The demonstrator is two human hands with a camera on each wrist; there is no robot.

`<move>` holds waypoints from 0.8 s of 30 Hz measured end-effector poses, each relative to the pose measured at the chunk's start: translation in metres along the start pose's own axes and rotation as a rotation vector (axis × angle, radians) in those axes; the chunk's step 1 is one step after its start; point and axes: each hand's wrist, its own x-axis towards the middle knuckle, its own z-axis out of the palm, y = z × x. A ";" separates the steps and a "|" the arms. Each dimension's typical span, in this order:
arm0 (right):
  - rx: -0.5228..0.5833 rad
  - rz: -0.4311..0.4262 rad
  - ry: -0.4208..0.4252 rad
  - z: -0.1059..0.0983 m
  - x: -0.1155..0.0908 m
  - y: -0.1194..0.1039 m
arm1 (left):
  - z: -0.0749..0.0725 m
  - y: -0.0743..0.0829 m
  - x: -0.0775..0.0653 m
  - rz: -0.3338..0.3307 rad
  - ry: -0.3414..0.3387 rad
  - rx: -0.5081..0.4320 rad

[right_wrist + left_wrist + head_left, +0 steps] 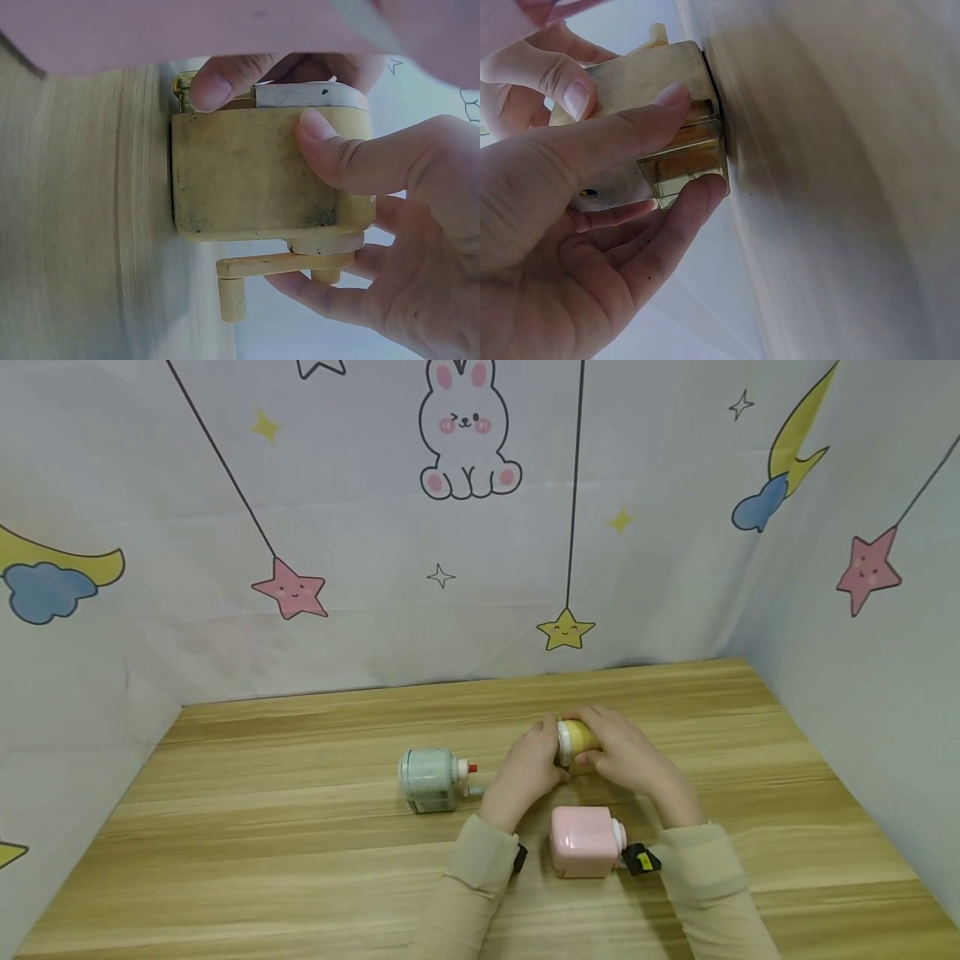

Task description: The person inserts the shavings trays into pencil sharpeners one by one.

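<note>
At the table's middle right, both hands hold a yellow crank pencil sharpener (581, 737). The right hand (630, 752) grips its body, thumb on one face and fingers near the crank handle (262, 264). From the other side my left hand (528, 768) holds the front end. In the left wrist view its thumb and a finger pinch the clear shavings drawer (671, 171). The drawer appears seated in the body; whether it is fully in, I cannot tell. The sharpener's base is on or very close to the table.
A pink pencil sharpener (581, 839) stands between the forearms, crossing the top of both wrist views. A green pencil sharpener (427, 781) stands left of the left hand. The wooden table (285, 827) meets patterned cloth walls (360, 635) at its back and sides.
</note>
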 end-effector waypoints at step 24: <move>-0.007 0.004 -0.003 0.002 0.002 -0.006 | 0.001 -0.001 0.002 0.015 0.019 -0.053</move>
